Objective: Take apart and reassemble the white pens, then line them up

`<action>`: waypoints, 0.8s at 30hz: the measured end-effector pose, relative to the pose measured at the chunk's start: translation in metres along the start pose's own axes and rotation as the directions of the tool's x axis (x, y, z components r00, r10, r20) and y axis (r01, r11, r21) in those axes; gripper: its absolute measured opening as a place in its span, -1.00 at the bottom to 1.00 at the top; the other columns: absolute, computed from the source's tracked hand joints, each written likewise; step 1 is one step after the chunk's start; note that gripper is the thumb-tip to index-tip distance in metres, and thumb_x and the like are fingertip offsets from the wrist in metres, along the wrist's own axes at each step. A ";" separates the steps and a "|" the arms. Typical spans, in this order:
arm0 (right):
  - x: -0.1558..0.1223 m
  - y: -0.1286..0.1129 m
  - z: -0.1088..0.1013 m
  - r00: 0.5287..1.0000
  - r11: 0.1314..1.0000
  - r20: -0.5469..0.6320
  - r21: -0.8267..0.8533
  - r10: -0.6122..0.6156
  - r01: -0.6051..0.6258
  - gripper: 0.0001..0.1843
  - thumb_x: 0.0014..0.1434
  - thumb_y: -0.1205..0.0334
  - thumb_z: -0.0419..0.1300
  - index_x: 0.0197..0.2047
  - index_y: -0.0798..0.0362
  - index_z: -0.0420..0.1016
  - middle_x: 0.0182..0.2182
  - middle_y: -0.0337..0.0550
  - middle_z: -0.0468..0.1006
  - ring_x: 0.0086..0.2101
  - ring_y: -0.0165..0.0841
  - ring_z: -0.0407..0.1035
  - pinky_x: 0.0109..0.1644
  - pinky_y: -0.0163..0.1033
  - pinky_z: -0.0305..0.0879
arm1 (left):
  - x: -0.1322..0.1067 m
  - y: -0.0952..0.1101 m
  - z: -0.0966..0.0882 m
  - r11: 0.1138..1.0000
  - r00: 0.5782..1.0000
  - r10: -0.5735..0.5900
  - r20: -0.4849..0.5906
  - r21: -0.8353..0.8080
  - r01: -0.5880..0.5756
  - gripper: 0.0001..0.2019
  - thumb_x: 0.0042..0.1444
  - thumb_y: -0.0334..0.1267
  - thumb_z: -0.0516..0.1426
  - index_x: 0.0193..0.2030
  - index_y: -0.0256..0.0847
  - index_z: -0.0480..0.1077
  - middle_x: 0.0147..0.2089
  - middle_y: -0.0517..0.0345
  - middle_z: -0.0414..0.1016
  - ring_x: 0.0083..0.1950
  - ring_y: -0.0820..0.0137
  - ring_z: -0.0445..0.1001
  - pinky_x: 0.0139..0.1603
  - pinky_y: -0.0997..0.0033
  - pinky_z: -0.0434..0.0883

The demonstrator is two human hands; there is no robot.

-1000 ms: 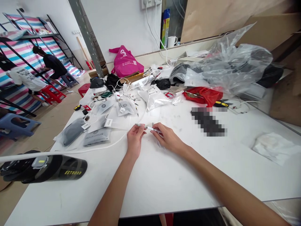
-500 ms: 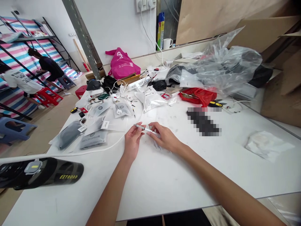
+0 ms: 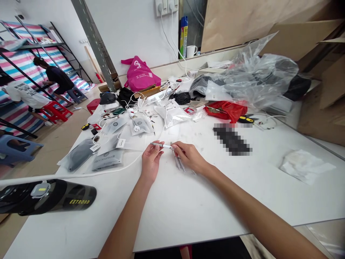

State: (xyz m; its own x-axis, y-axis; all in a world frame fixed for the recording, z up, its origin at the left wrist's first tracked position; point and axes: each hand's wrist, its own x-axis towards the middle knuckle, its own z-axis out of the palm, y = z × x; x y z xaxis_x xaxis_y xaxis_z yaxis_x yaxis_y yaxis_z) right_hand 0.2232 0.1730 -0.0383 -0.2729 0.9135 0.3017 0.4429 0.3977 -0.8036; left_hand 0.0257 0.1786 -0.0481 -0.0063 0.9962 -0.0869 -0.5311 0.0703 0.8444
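Observation:
My left hand (image 3: 151, 163) pinches a thin white pen-like stick (image 3: 161, 145) just above the white table (image 3: 188, 208). Its right end meets the fingertips of my right hand (image 3: 190, 156). Under the right hand's curled fingers lie two or three more thin grey sticks (image 3: 178, 162) on the table. A white cable (image 3: 115, 169) runs along the table to the left of my left hand.
Grey packaged items (image 3: 107, 158) and white chargers (image 3: 136, 126) lie beyond the hands. A pink bag (image 3: 140, 73), a red bag (image 3: 229, 109) and a big clear plastic bag (image 3: 256, 77) stand further back. A black bottle (image 3: 48, 196) lies at the left. Two people sit far left.
The hands have stayed at the same spot. The right hand has slid a little along the stick, and the loose grey sticks under it now show more.

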 end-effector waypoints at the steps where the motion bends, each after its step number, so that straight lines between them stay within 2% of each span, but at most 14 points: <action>1: 0.000 0.000 0.000 1.000 0.999 -0.013 0.043 0.003 -0.003 -0.63 0.52 -0.14 0.06 -0.03 -0.02 0.45 -0.41 -0.28 0.47 -0.44 -0.38 0.30 -0.29 -0.23 0.22 | 0.000 0.000 0.000 1.000 1.000 0.001 -0.006 -0.007 -0.001 -0.62 0.06 -0.13 0.51 -0.02 -0.15 0.60 0.11 0.01 0.69 0.08 0.35 0.62 0.09 0.39 0.43; 3: 0.001 -0.002 -0.001 0.999 0.992 -0.043 0.130 0.007 -0.001 -0.58 0.42 -0.19 0.20 0.07 -0.02 0.45 -0.32 -0.25 0.54 -0.40 -0.37 0.34 -0.28 -0.23 0.27 | 0.000 0.000 -0.001 1.000 1.000 0.004 -0.026 -0.028 -0.004 -0.62 0.06 -0.15 0.51 -0.03 -0.15 0.60 0.12 0.02 0.69 0.09 0.35 0.62 0.09 0.39 0.42; 5: 0.002 -0.004 -0.001 0.998 0.982 -0.041 0.183 0.046 -0.038 -0.56 0.42 -0.24 0.19 -0.10 0.00 0.50 -0.37 -0.23 0.54 -0.43 -0.38 0.30 -0.33 -0.23 0.25 | 0.000 0.000 -0.001 0.999 0.999 0.006 -0.036 -0.043 -0.007 -0.62 0.06 -0.15 0.51 -0.03 -0.15 0.59 0.12 0.02 0.69 0.09 0.35 0.62 0.10 0.40 0.42; 7: 0.003 -0.005 -0.002 0.994 0.968 -0.027 0.229 0.110 -0.101 -0.45 0.46 -0.28 0.09 -0.32 0.02 0.48 -0.51 -0.25 0.45 -0.50 -0.41 0.21 -0.40 -0.24 0.15 | 0.000 0.000 -0.002 0.999 1.000 0.003 -0.023 -0.049 -0.004 -0.62 0.05 -0.15 0.51 -0.03 -0.15 0.59 0.12 0.01 0.69 0.08 0.36 0.62 0.10 0.39 0.43; 8: 0.003 -0.006 -0.002 0.990 0.955 -0.033 0.271 0.137 -0.123 -0.43 0.46 -0.29 0.09 -0.33 0.02 0.48 -0.53 -0.27 0.42 -0.52 -0.42 0.18 -0.42 -0.24 0.12 | 0.000 0.001 -0.002 0.999 1.000 0.001 -0.014 -0.050 -0.002 -0.62 0.05 -0.15 0.51 -0.03 -0.15 0.60 0.11 0.01 0.69 0.07 0.36 0.63 0.09 0.39 0.43; 10: 0.005 -0.007 -0.003 0.984 0.909 -0.054 0.395 0.170 -0.135 -0.51 0.38 -0.29 0.21 -0.16 0.01 0.53 -0.49 -0.29 0.44 -0.50 -0.43 0.20 -0.43 -0.25 0.12 | 0.000 0.001 -0.002 0.999 1.000 -0.001 -0.004 -0.052 0.001 -0.63 0.05 -0.15 0.51 -0.04 -0.14 0.60 0.13 0.02 0.69 0.07 0.36 0.63 0.09 0.40 0.44; 12: 0.007 -0.006 -0.004 0.980 0.846 -0.061 0.518 0.187 -0.129 -0.46 0.25 -0.26 0.37 0.05 0.00 0.54 -0.40 -0.28 0.52 -0.47 -0.42 0.27 -0.40 -0.26 0.17 | 0.000 0.001 -0.001 0.999 1.000 0.001 -0.011 -0.052 -0.002 -0.64 0.05 -0.14 0.51 -0.05 -0.14 0.60 0.14 0.02 0.69 0.09 0.35 0.63 0.09 0.40 0.44; 13: 0.007 -0.005 -0.004 0.979 0.819 -0.063 0.560 0.194 -0.127 -0.43 0.21 -0.24 0.42 0.07 0.00 0.55 -0.37 -0.27 0.54 -0.46 -0.42 0.28 -0.39 -0.26 0.20 | 0.000 0.002 -0.001 0.999 1.000 0.003 -0.016 -0.049 -0.004 -0.64 0.05 -0.14 0.51 -0.05 -0.14 0.61 0.14 0.03 0.69 0.10 0.35 0.64 0.09 0.41 0.44; 15: 0.008 -0.003 -0.004 0.976 0.794 -0.078 0.597 0.201 -0.116 -0.51 0.21 -0.23 0.42 -0.08 0.02 0.58 -0.39 -0.25 0.54 -0.46 -0.42 0.29 -0.36 -0.25 0.22 | 0.000 0.002 0.000 0.999 1.000 0.004 -0.019 -0.045 -0.005 -0.64 0.05 -0.12 0.51 -0.06 -0.15 0.62 0.13 0.02 0.69 0.10 0.35 0.64 0.08 0.42 0.45; 17: 0.009 -0.001 -0.004 0.970 0.795 -0.123 0.599 0.211 -0.097 -0.54 0.27 -0.24 0.37 -0.29 0.02 0.52 -0.47 -0.28 0.47 -0.48 -0.44 0.26 -0.36 -0.24 0.21 | 0.000 0.001 0.001 0.999 1.000 0.003 -0.012 -0.039 -0.003 -0.64 0.04 -0.12 0.52 -0.08 -0.16 0.62 0.10 0.02 0.70 0.07 0.36 0.66 0.08 0.42 0.45; 18: 0.009 -0.001 -0.003 0.967 0.797 -0.140 0.597 0.215 -0.090 -0.52 0.30 -0.24 0.35 -0.33 0.02 0.48 -0.51 -0.30 0.43 -0.49 -0.44 0.25 -0.37 -0.25 0.21 | 0.000 0.001 0.001 0.999 1.000 0.004 -0.008 -0.036 -0.004 -0.64 0.03 -0.12 0.53 -0.09 -0.17 0.62 0.09 0.02 0.70 0.05 0.36 0.66 0.07 0.42 0.46; 19: 0.008 0.000 -0.003 0.966 0.796 -0.145 0.599 0.215 -0.087 -0.53 0.31 -0.24 0.34 -0.30 0.01 0.49 -0.51 -0.32 0.41 -0.50 -0.44 0.26 -0.37 -0.25 0.22 | 0.000 0.000 0.001 0.999 1.000 0.003 -0.006 -0.033 -0.004 -0.64 0.02 -0.12 0.53 -0.10 -0.17 0.63 0.08 0.02 0.70 0.03 0.36 0.67 0.07 0.41 0.46; 22: 0.008 0.002 0.000 0.976 0.762 -0.110 0.643 0.186 -0.073 -0.52 0.28 -0.23 0.38 0.04 -0.04 0.57 -0.44 -0.31 0.49 -0.46 -0.39 0.36 -0.32 -0.22 0.33 | 0.000 0.000 0.001 1.000 1.000 0.000 -0.022 -0.030 -0.001 -0.62 -0.01 -0.11 0.54 -0.10 -0.18 0.64 0.00 0.05 0.71 -0.01 0.37 0.67 0.07 0.40 0.47; 24: 0.009 0.005 0.002 0.981 0.739 -0.099 0.672 0.168 -0.059 -0.51 0.26 -0.20 0.40 0.08 -0.05 0.58 -0.42 -0.29 0.51 -0.44 -0.37 0.39 -0.29 -0.20 0.37 | 0.001 0.000 0.000 1.000 0.999 -0.002 -0.035 -0.025 0.001 -0.62 -0.02 -0.10 0.55 -0.10 -0.18 0.65 -0.07 0.07 0.72 -0.05 0.38 0.67 0.06 0.39 0.47</action>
State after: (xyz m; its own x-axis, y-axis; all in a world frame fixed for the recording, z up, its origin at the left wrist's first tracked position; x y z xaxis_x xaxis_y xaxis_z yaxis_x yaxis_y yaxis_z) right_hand 0.2216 0.1828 -0.0404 -0.1085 0.9713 0.2115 -0.2303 0.1824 -0.9559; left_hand 0.0261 0.1794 -0.0483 -0.0345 0.9936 -0.1072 -0.5524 0.0704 0.8306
